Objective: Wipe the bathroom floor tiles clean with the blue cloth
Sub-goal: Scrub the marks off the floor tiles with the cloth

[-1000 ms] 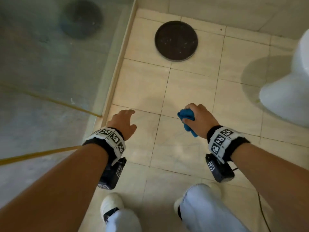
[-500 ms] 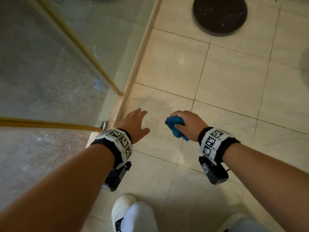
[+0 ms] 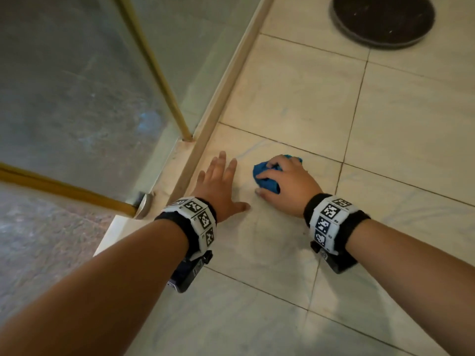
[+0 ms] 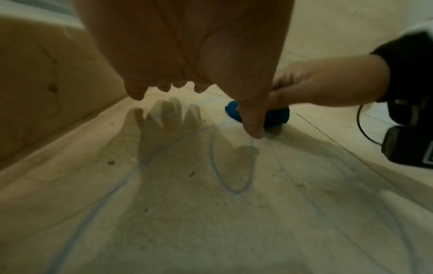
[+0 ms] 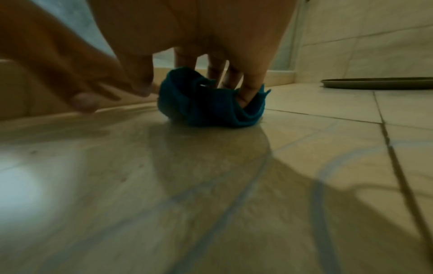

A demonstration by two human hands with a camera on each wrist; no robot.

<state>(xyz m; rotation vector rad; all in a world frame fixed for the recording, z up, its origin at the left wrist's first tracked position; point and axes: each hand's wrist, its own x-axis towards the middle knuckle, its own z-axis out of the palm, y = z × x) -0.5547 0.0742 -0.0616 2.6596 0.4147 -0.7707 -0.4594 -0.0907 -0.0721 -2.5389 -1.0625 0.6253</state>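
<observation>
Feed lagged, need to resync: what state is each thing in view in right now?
blue cloth: bunched up, pressed on the floor tile.
right hand: fingers curled over the cloth.
left hand: fingers straight and spread, just above the tile, holding nothing.
floor tiles: blue streaks and dark specks on them.
round dark cover: lying flat on the floor.
glass shower door: smeared.

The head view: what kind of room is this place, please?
Most likely a bathroom. The floor is beige tiles with grout lines, a glass shower screen in a gold frame stands on a raised kerb, and a dark round cover lies on the floor, perhaps over a drain.
</observation>
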